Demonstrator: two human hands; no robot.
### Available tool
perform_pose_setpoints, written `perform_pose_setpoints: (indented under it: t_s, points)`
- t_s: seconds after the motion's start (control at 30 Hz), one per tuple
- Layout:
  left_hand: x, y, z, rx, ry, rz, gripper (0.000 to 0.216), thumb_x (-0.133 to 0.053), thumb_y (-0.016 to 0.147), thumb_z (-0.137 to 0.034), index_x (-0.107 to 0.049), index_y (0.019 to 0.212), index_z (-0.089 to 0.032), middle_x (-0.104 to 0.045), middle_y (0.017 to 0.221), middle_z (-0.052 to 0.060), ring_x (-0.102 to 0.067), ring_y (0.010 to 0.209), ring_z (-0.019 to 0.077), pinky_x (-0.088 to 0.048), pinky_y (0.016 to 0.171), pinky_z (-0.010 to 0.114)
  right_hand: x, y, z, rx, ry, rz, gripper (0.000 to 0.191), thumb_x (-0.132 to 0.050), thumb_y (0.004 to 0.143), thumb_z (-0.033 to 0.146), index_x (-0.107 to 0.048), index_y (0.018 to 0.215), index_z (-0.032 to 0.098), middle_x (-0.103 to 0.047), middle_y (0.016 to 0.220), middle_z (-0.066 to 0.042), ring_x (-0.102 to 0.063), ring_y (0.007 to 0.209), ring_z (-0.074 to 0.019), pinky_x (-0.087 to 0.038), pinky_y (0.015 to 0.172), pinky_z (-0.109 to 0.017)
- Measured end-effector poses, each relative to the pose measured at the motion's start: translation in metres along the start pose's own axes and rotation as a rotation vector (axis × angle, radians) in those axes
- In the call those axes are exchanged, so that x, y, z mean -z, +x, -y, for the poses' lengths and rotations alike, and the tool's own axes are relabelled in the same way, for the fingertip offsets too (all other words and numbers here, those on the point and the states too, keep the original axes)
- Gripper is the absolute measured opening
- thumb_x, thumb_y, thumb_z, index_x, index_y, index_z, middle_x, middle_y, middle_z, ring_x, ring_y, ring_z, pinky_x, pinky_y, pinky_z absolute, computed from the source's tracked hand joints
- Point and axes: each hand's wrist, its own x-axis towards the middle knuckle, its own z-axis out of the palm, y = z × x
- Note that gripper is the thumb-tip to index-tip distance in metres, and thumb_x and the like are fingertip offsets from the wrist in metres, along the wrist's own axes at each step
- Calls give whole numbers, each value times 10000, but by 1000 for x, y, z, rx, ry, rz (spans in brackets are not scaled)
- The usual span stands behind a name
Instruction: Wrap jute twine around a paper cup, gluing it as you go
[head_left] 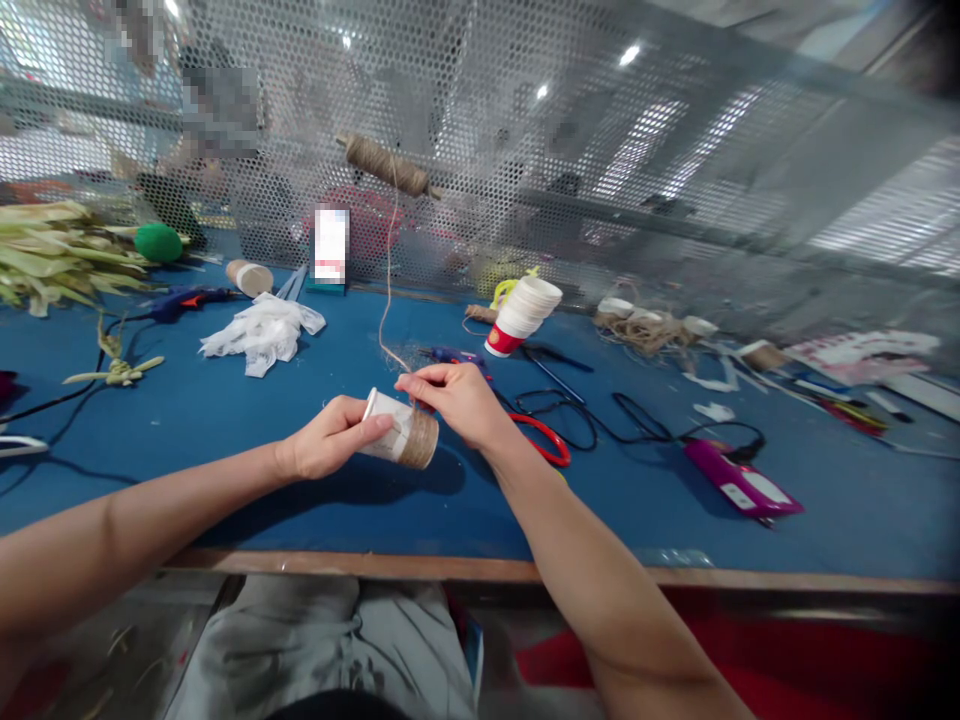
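My left hand (330, 440) is closed round a white paper cup (386, 425) lying on its side above the blue table, its bottom part wrapped in brown jute twine (418, 440). My right hand (454, 400) pinches the twine strand against the cup. The strand (388, 290) runs up from the cup to a twine spool (386, 165) hung on the perforated metal screen. Red-handled scissors (547, 442) lie just right of my right wrist.
On the blue table (225, 480): a stack of paper cups (523, 315), a blue glue gun (184, 298), white netting (262, 330), dried leaves (52, 250), a green ball (158, 242), black cables (600, 415), a magenta device (742, 485). The perforated screen (675, 150) closes the back.
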Motion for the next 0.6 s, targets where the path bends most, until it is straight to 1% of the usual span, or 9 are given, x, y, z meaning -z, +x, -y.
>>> perform_pose_setpoints:
  t_s: [0.1, 0.17, 0.33, 0.43, 0.6]
  points:
    - [0, 0, 0, -2, 19, -17, 412, -425, 758, -486, -478, 574, -122, -393, 546, -17, -310, 520, 79, -305, 493, 209, -1, 0, -3, -2, 1, 9, 338, -581, 672, 443, -681, 720, 123, -556, 541, -5, -419, 487, -84, -322, 480, -230]
    - [0, -1, 0, 7, 14, -27, 417, -434, 749, -495, -484, 575, -120, -404, 546, -13, -320, 523, 82, -311, 496, 210, -1, 1, -5, 0, 13, 25, 337, -584, 670, 445, -682, 722, 128, -588, 578, -18, -448, 506, -92, -341, 499, -234]
    - [0, -1, 3, 54, -117, -67, 403, -473, 725, -493, -543, 645, -104, -477, 592, 2, -382, 556, 94, -335, 529, 213, -2, 1, -6, -27, 61, 63, 318, -599, 658, 436, -682, 721, 135, -644, 674, -46, -518, 580, -119, -382, 561, -243]
    - [-2, 0, 5, 81, -188, -83, 396, -505, 707, -486, -559, 651, -98, -497, 592, 5, -400, 559, 95, -340, 542, 217, -3, 1, -4, -50, 58, 72, 309, -607, 651, 431, -678, 705, 135, -645, 667, -41, -519, 571, -116, -380, 558, -241]
    - [-3, 3, 6, 114, -310, -176, 391, -563, 661, -483, -568, 635, -94, -520, 588, 8, -426, 551, 97, -343, 539, 219, -4, 7, -10, -81, 4, 101, 332, -586, 665, 462, -670, 668, 140, -615, 585, -13, -502, 519, -109, -365, 513, -233]
